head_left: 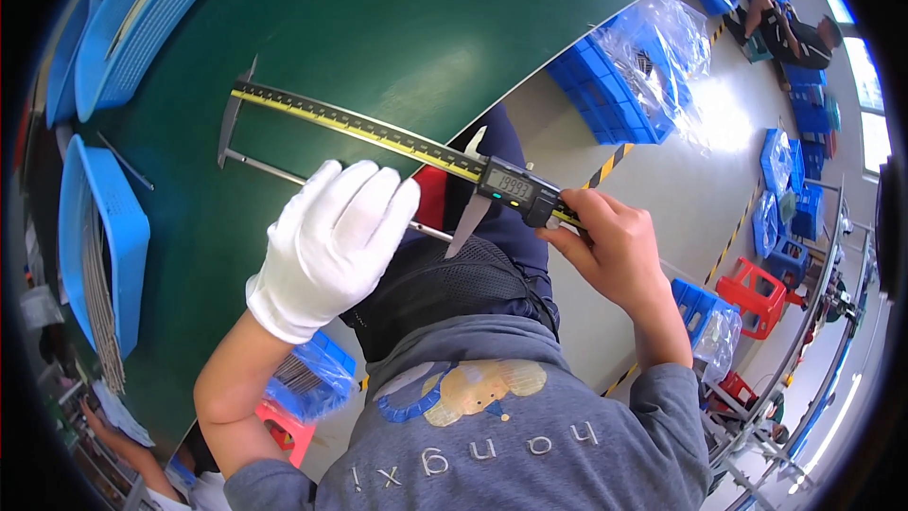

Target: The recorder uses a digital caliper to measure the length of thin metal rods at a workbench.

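My left hand (326,241), in a white glove, is closed around a thin metal rod (268,169), fingers over its middle. The rod lies between the jaws of a long digital caliper (369,137) with a yellow scale. One rod end meets the far-left jaw; the other reaches the sliding jaw near my lap. My bare right hand (613,244) pinches the caliper at its right end, beside the display housing (515,187). The caliper slants over the green table's (397,19) edge.
A blue basket (132,246) of thin rods stands at the left, with another blue basket (142,57) beyond it and a loose rod (126,161) between. Blue crates (605,85) and a red stool (754,295) stand on the floor at right. A person (799,41) sits far right; another's arm (132,449) shows lower left.
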### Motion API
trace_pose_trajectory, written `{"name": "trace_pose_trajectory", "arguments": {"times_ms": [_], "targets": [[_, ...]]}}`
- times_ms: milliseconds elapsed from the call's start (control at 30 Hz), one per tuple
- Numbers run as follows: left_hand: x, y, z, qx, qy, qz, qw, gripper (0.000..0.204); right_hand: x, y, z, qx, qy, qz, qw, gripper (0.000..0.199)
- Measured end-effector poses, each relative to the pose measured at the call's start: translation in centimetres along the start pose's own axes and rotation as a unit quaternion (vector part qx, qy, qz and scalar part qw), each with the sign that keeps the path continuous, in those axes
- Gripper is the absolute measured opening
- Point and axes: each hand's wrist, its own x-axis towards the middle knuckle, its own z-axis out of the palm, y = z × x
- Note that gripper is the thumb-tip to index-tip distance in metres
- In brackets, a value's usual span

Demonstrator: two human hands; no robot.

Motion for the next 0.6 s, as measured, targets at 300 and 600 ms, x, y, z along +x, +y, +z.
{"name": "trace_pose_trajectory", "arguments": {"times_ms": [300,600], "targets": [[-0.04,-0.08,-0.03,0.001,-0.011,-0.018,1.0,0.036,0.1,-0.45,-0.15,0.003,0.003,-0.013,1.0,0.044],[-0.14,0.31,0.14,-0.025,-0.019,-0.025,0.999,0.039,-0.36,-0.26,-0.22,0.009,0.008,-0.019,1.0,0.043]]}}
